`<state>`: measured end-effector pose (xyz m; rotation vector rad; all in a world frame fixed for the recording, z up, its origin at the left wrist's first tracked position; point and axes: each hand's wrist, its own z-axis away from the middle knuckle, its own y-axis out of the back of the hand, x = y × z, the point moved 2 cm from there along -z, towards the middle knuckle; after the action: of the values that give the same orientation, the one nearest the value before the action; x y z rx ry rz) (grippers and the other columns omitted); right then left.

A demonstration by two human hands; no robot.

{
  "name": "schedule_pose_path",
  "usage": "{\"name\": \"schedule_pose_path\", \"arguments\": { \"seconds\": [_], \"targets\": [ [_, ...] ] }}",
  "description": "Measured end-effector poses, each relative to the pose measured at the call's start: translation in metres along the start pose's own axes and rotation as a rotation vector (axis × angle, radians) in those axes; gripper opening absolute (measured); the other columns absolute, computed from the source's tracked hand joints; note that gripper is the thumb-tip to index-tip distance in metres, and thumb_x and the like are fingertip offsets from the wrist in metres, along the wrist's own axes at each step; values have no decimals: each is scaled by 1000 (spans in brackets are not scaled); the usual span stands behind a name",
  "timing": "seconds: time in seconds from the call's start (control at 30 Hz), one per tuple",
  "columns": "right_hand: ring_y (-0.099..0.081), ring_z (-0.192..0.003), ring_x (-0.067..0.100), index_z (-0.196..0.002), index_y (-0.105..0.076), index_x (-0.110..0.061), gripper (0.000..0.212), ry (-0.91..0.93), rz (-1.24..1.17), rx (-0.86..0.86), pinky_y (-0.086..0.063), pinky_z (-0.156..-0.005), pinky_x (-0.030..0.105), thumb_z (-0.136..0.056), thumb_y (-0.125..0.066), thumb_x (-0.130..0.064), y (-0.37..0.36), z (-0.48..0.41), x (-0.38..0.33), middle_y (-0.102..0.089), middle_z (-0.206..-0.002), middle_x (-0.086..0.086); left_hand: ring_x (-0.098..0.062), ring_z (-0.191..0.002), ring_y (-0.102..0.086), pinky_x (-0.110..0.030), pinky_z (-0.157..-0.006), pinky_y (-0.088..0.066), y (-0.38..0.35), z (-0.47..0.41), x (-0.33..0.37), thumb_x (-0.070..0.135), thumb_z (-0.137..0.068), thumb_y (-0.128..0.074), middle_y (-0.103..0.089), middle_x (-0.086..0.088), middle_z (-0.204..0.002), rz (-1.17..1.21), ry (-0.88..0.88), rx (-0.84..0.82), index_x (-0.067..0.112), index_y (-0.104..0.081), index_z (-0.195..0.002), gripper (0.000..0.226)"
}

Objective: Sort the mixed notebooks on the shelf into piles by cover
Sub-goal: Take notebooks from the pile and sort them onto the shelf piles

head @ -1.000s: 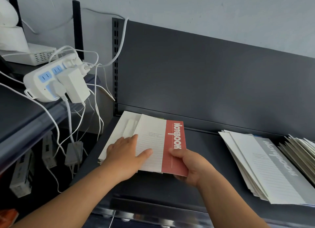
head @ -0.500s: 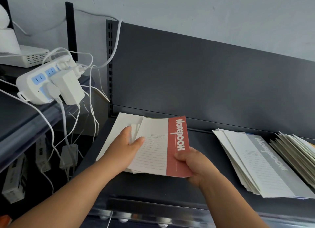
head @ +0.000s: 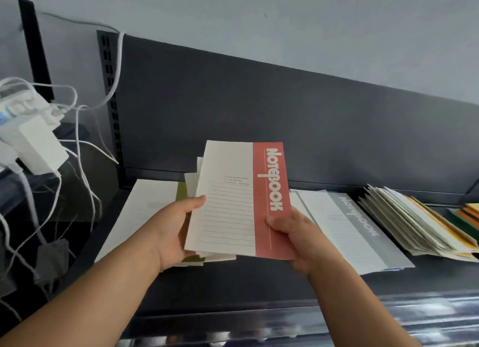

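Observation:
A small stack of notebooks, topped by one with a red spine band reading NOTEBOOK (head: 243, 198), is held tilted above the dark shelf (head: 233, 284). My left hand (head: 171, 232) grips its left edge, thumb on the cream cover. My right hand (head: 295, 235) pinches the lower right corner on the red band. An olive-green cover shows under the stack. A cream notebook (head: 140, 211) lies flat on the shelf at the left. To the right lies a pile topped by a grey-banded notebook (head: 350, 230), then a fanned pile of mixed notebooks (head: 414, 224).
The shelf's dark back panel (head: 285, 118) rises behind the piles. At the left, a white power strip with adapters (head: 33, 139) and hanging white cables (head: 77, 152) sits on a neighbouring shelf. Orange and green covers (head: 466, 217) show at the far right edge.
Both hands have lifted the red-banded stack off the cream notebook at the left and raised it, tilted toward me. My view has shifted right, showing more of the right piles.

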<state>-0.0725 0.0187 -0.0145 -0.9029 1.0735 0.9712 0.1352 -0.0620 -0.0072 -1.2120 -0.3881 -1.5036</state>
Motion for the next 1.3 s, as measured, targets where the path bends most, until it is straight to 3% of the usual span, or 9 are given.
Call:
{"name": "schedule_pose_path", "arguments": {
  "seconds": [0.2, 0.4, 0.47, 0.6, 0.73, 0.93, 1.03, 1.13, 1.3],
  "targets": [
    [-74, -95, 20, -121, -57, -22, 30, 119, 220, 184, -59, -88, 45, -93, -65, -13, 28, 13, -6, -75, -109, -3, -35, -106, -65, -48, -81, -54, -35, -9, -10, 11, -98, -52, -74, -14, -107, 69, -48, -46, 16, -64, -120, 26],
    [-75, -89, 23, -116, -59, -17, 30, 152, 174, 284, -61, -77, 41, -90, -69, -8, 79, 21, -15, -75, -106, 4, -35, -103, -68, -50, -81, -55, -83, -15, -21, 28, -101, -48, -74, -12, -108, 106, -92, -59, 19, -64, -122, 28],
    [-74, -86, 26, -116, -59, -16, 30, 165, 152, 270, -61, -70, 39, -90, -68, -5, 99, 23, -19, -75, -107, 8, -34, -101, -69, -50, -83, -55, -101, -18, -24, 29, -101, -48, -75, -11, -106, 97, -123, -31, 21, -65, -120, 27],
    [-74, -94, 28, -114, -61, -16, 27, 173, 111, 203, -59, -85, 48, -92, -64, 0, 145, 26, -30, -76, -104, 6, -33, -99, -68, -53, -85, -55, -137, -22, -35, 23, -100, -51, -74, -10, -106, 80, -204, 81, 25, -65, -112, 19],
    [-76, -85, 23, -107, -62, -18, 23, 168, 118, 239, -60, -67, 35, -90, -68, -4, 199, 25, -39, -77, -98, 3, -30, -100, -65, -45, -74, -55, -161, -23, -40, 21, -101, -50, -70, -6, -108, 59, -320, 241, 26, -64, -110, 17],
    [-69, -86, 20, -106, -57, -16, 22, 82, 862, 329, -57, -75, 35, -87, -68, -18, 248, 2, -29, -72, -101, 1, -24, -95, -64, -37, -69, -51, -170, -1, -35, 19, -102, -48, -68, -2, -106, 128, -468, 434, 26, -60, -111, 17],
    [-62, -106, 28, -125, -47, -13, 50, 65, 1162, 334, -49, -83, 34, -84, -71, -29, 251, 2, -21, -63, -118, 7, -24, -97, -64, -37, -71, -51, -179, 9, -46, 20, -102, -47, -68, -1, -108, 153, -490, 447, 29, -61, -106, 18],
    [-50, -121, 31, -135, -45, -13, 54, 147, 1326, 324, -43, -97, 38, -88, -62, -32, 255, 6, -20, -52, -132, 8, -23, -95, -64, -34, -65, -48, -196, 14, -58, 19, -102, -48, -68, -2, -107, 148, -484, 428, 26, -60, -114, 19],
    [-65, -99, 21, -117, -64, -14, 29, 283, 666, 140, -52, -84, 35, -100, -50, -33, 260, 25, -43, -69, -112, 5, -24, -96, -66, -34, -66, -50, -238, 13, -68, 17, -100, -52, -71, -3, -106, 88, -470, 359, 24, -65, -109, 17]
  ]
}}
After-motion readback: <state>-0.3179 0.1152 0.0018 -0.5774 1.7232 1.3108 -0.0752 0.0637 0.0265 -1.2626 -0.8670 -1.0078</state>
